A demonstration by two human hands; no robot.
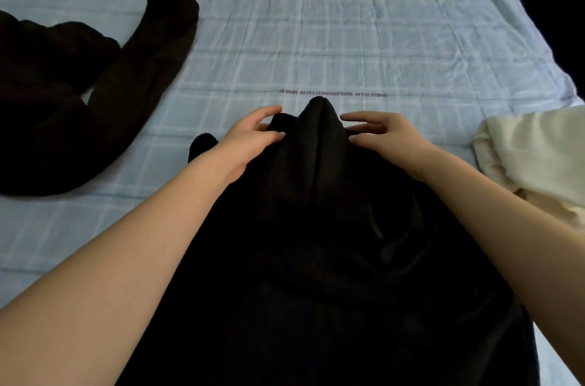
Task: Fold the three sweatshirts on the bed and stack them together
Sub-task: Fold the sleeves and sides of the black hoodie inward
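Observation:
A black sweatshirt lies in front of me on the bed, bunched up, with a raised peak of cloth at its far end. My left hand pinches the cloth just left of that peak. My right hand rests on the cloth right of the peak, fingers spread and curled. A dark brown sweatshirt lies unfolded at the left, one sleeve stretched toward the far side. A cream sweatshirt sits crumpled at the right edge of the view.
The bed wears a light blue checked sheet with a line of small printed text across the middle. The bed's right edge runs diagonally, with a dark floor beyond.

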